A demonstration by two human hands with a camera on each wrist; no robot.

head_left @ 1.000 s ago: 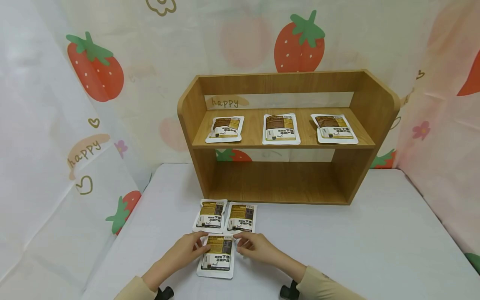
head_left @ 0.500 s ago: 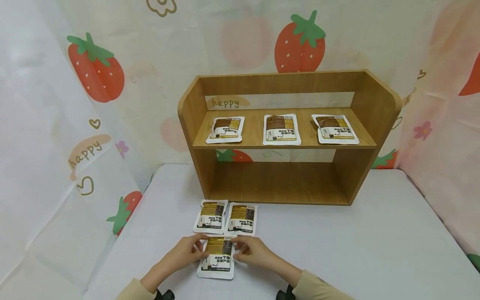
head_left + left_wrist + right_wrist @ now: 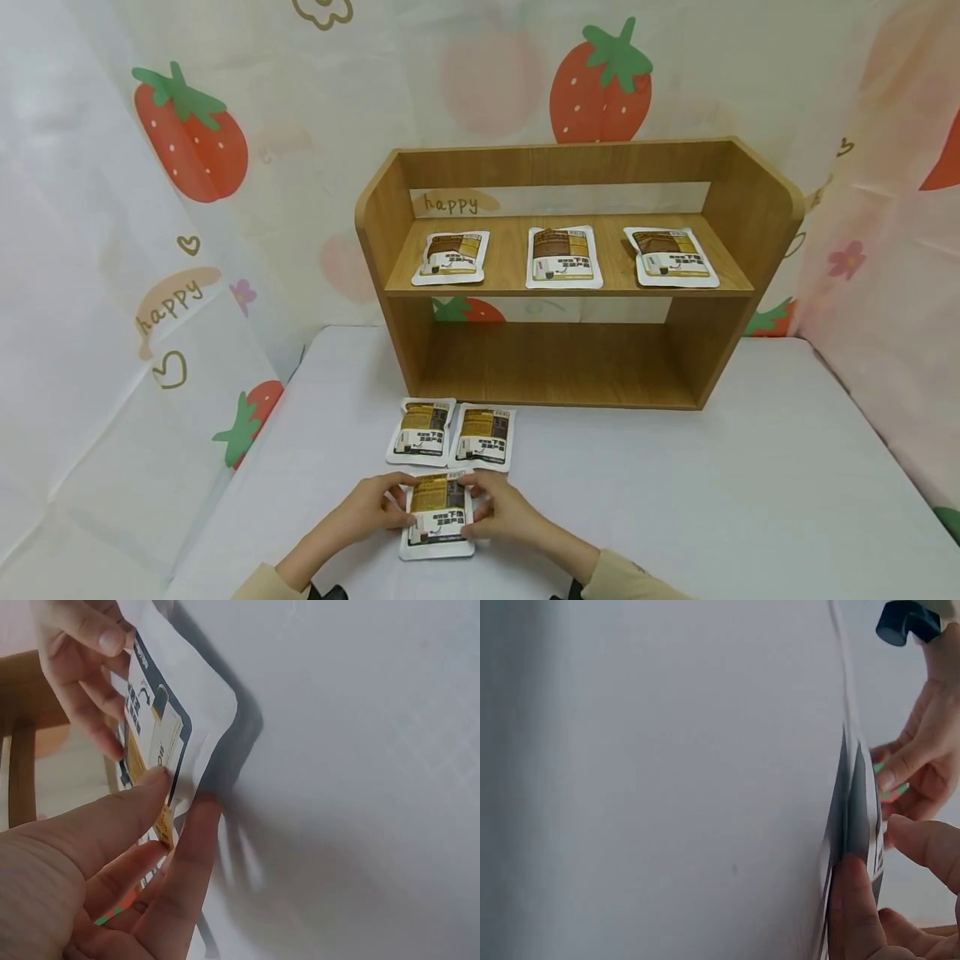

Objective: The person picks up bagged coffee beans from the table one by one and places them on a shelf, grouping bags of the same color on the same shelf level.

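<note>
Head camera first: my left hand (image 3: 372,507) and my right hand (image 3: 501,510) meet at the near edge of the white table (image 3: 675,483), each pinching one side of the nearest pouch (image 3: 438,515), a white sachet with a brown and yellow label. My fingers curl round its edges, thumbs on the printed face, and the pouch is tilted up off the cloth at its far end while its near edge lies low by the table. Just beyond it two more pouches (image 3: 450,433) lie flat side by side, touching each other, close in front of the wooden shelf (image 3: 382,225). On the upper board of that shelf three pouches (image 3: 562,257) lie in a row, well apart from one another. From the left wrist camera my thumb presses the label of the pouch (image 3: 161,727) and my fingers (image 3: 184,855) sit under its edge, with the fingers of my right hand (image 3: 79,645) gripping the opposite side. From the right wrist camera I see the pouch (image 3: 853,817) edge-on, thin, clamped between thumb and fingers of my right hand (image 3: 900,900), and my left hand (image 3: 919,765) holding its other side. Strawberry-printed curtains (image 3: 187,133) hang behind and beside the table.
</note>
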